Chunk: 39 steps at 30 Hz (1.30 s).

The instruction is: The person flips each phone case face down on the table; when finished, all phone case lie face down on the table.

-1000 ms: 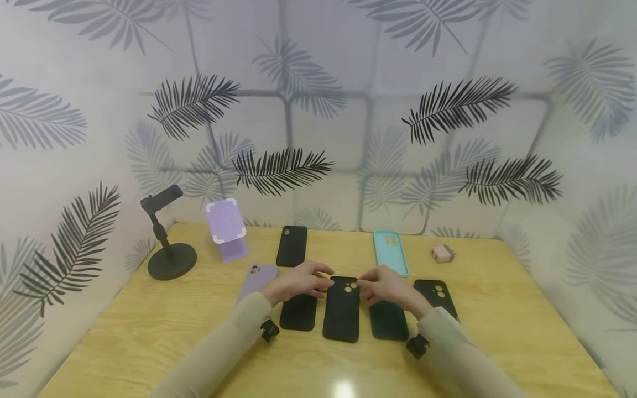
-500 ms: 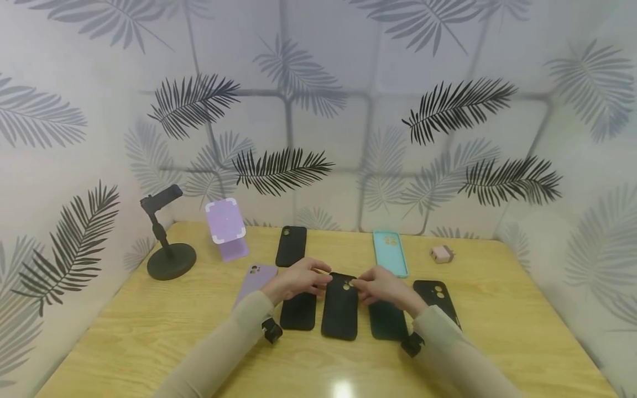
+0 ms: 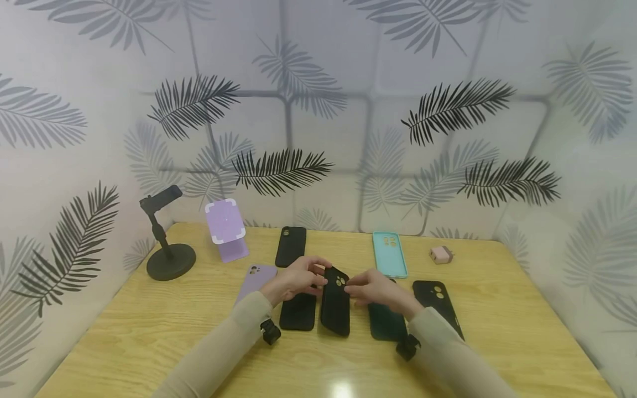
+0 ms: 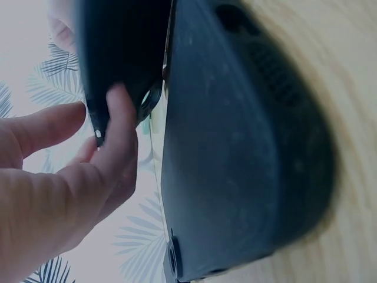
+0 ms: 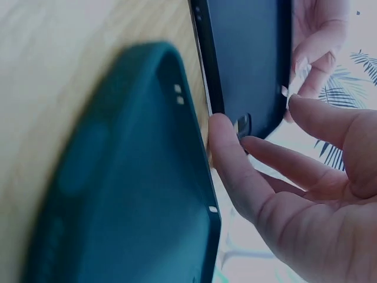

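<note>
A black phone case (image 3: 335,309) stands tilted above the table in the head view, its camera cutouts toward the top. My left hand (image 3: 297,277) pinches its upper left edge, thumb and fingers on opposite sides in the left wrist view. At the upper right corner my right hand (image 3: 376,289) holds the same case, with fingertips by the camera opening in the right wrist view. Another black case (image 4: 218,141) lies under my left hand. Below my right hand is a dark green case (image 5: 141,171), its hollow side showing in the right wrist view.
Around the hands lie a lilac case (image 3: 254,284), a black case (image 3: 291,246) behind, a turquoise case (image 3: 390,257) and a black case (image 3: 438,301) at right. Farther back are a black stand (image 3: 171,261), a lilac stand (image 3: 226,224) and a pink charger (image 3: 440,254).
The middle black case was flat on the table; its upper end has come up and it has turned onto a slant. Both hands have shifted slightly left with it.
</note>
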Each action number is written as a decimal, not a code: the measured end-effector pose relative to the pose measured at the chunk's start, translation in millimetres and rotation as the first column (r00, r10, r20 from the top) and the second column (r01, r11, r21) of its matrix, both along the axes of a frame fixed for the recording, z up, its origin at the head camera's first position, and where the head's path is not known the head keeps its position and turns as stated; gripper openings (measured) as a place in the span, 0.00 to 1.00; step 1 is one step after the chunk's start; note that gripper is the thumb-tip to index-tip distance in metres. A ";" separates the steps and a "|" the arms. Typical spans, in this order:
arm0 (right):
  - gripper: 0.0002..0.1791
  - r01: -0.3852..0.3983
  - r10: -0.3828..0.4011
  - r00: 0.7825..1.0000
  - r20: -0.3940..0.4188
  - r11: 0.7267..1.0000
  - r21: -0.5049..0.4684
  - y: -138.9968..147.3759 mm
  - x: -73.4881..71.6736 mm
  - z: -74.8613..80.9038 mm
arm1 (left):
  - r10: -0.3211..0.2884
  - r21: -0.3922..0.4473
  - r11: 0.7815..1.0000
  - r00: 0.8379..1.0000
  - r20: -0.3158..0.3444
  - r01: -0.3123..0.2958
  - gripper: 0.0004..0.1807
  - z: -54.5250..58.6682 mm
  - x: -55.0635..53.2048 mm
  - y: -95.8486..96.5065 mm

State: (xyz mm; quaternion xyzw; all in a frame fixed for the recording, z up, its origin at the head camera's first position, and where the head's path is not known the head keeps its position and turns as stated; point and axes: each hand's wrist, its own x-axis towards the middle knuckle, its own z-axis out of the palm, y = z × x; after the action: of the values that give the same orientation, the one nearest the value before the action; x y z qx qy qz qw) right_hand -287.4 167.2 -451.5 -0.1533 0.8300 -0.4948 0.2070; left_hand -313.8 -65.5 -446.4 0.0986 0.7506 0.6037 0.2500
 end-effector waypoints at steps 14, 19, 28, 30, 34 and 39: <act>0.29 0.034 -0.023 0.997 0.079 0.989 -0.141 -12.6 3.5 -8.7 | 0.022 0.105 0.994 1.000 0.000 -0.022 0.35 -0.4 3.1 6.5; 0.33 0.007 0.016 0.993 0.119 0.980 -0.197 -13.5 4.7 -8.4 | -0.006 0.122 0.993 0.999 0.031 0.002 0.34 -1.5 3.8 8.7; 0.32 -0.025 0.075 0.985 0.153 0.951 -0.307 -10.9 4.7 -14.2 | -0.042 0.096 0.995 0.998 0.054 0.036 0.31 -5.5 4.9 13.6; 0.31 -0.022 0.075 0.986 0.152 0.945 -0.326 -8.4 4.8 -14.0 | -0.042 0.093 0.995 0.998 0.054 0.037 0.32 -6.3 4.1 14.7; 0.31 0.008 0.049 0.986 0.158 0.938 -0.345 -3.1 6.7 -10.8 | -0.054 0.077 0.996 0.998 0.038 0.051 0.35 -8.0 2.7 16.1; 0.38 0.092 -0.047 0.988 0.147 0.945 -0.312 3.5 7.8 -8.0 | -0.072 0.038 0.997 0.997 0.024 0.071 0.36 -8.9 2.7 15.3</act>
State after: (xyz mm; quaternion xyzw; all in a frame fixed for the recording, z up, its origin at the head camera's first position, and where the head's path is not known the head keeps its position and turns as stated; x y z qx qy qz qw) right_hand -279.6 170.7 -459.5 -0.1208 0.7280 -0.6385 0.2185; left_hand -311.1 -50.2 -455.3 0.1224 0.7318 0.6096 0.2792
